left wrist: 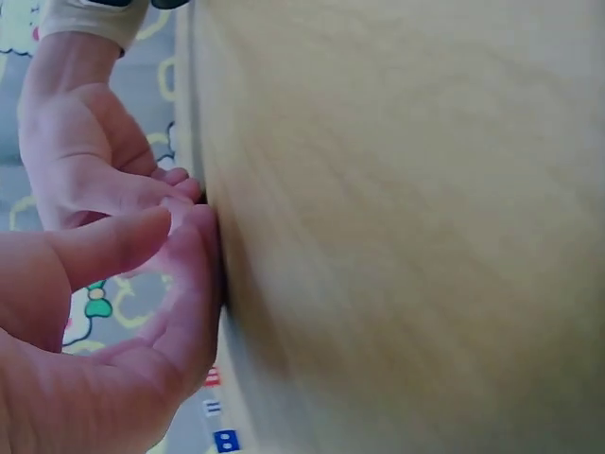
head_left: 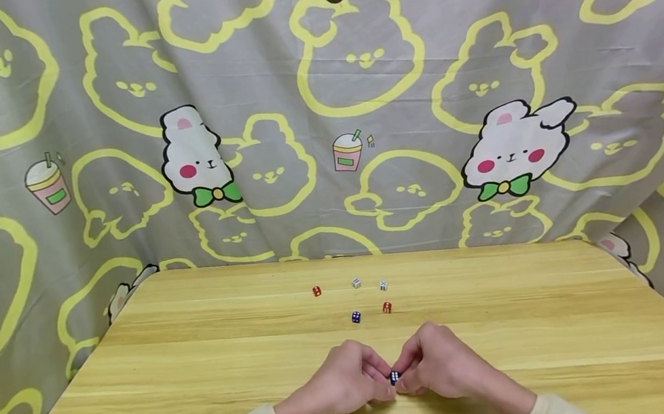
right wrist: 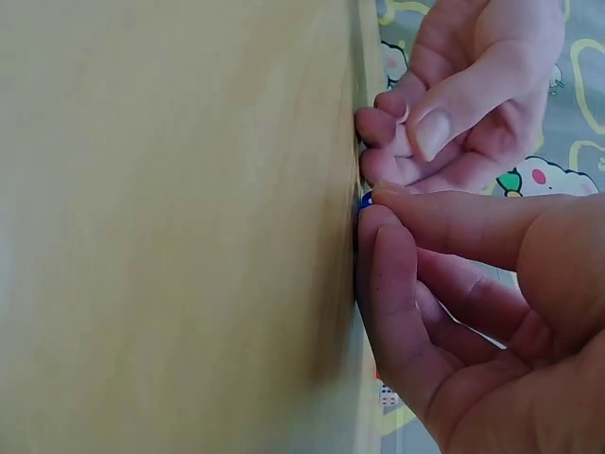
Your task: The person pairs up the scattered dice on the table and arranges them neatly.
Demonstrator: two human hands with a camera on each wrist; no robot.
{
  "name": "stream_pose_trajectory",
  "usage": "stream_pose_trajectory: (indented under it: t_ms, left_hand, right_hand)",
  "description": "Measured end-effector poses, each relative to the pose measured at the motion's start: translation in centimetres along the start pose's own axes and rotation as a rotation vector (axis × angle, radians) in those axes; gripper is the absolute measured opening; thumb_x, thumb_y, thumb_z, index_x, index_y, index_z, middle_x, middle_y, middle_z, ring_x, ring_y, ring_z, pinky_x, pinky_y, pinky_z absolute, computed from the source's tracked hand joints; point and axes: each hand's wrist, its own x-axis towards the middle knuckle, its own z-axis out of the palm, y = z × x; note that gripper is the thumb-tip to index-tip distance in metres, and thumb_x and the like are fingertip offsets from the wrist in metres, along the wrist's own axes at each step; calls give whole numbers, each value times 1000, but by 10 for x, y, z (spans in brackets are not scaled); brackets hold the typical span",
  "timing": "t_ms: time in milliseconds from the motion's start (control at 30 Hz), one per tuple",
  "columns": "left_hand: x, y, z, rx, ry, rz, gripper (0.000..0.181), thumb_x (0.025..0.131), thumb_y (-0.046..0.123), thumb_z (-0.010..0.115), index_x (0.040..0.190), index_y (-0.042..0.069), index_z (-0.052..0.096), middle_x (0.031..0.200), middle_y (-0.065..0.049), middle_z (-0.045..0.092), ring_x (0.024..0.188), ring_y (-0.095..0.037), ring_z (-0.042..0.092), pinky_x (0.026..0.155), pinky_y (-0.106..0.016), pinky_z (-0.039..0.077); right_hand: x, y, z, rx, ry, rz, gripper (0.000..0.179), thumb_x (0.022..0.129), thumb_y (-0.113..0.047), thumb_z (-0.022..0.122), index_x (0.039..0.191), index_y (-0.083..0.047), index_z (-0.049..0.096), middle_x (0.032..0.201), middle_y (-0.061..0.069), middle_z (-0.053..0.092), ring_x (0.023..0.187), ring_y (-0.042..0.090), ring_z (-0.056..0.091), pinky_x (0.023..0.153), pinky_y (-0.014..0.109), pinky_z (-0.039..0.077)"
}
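Observation:
A dark blue die (head_left: pixel 395 377) with white pips lies low over the near part of the table, between both hands. My right hand (right wrist: pixel 482 284) pinches it between thumb and index fingertip, leaving only a small blue piece showing in the right wrist view. My left hand (head_left: pixel 351 379) is right beside the die, fingertips at its left side. Its thumb (right wrist: pixel 435 134) stands apart from its loosely bent fingers in the right wrist view. Farther off, a blue die (head_left: pixel 356 317) and a red die (head_left: pixel 387 308) sit in front of two white dice (head_left: pixel 356 283) and another red die (head_left: pixel 317 291).
The wooden table (head_left: pixel 202 358) carries the dice and extends to both sides of the hands. A grey curtain (head_left: pixel 266 64) with yellow outlines and white cartoon animals hangs behind its far edge and along the sides.

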Motion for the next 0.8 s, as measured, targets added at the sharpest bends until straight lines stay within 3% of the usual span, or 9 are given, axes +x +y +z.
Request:
stream_pose_trajectory:
  t_ms: [167,300,567,800]
  left_hand:
    - [2,-3,2,-87,20,-24,12,85,-7,81,91,1,73,76,-9,77,68,-19,76,67,-31,63]
    - [2,-3,1,-77,13,-14,13,85,-7,82,87,1,71,73,-10,75,64,-19,75,63,-31,64]
    - [2,-5,-10,-84,-51,-23,14,84,-9,81,84,0,70,70,-13,75,58,-15,72,60,-27,62]
    - [5,-10,-16,-140,-122,-16,11,85,-11,79,86,-2,72,72,-15,76,59,-14,72,62,-29,64]
  right_hand:
    - [1,-1,3,4,11,6,17,76,0,92,82,-12,82,72,-1,77,66,10,65,55,24,50]
    - [-1,-3,3,10,2,19,18,75,0,92,81,-13,82,72,-2,76,69,12,65,57,24,51]
    - [-1,-6,10,71,-25,21,17,76,2,91,83,-10,81,73,1,76,67,10,68,58,25,56]
    - [-2,-6,11,62,-16,21,16,77,3,90,84,-8,81,71,1,75,65,10,68,57,26,56]
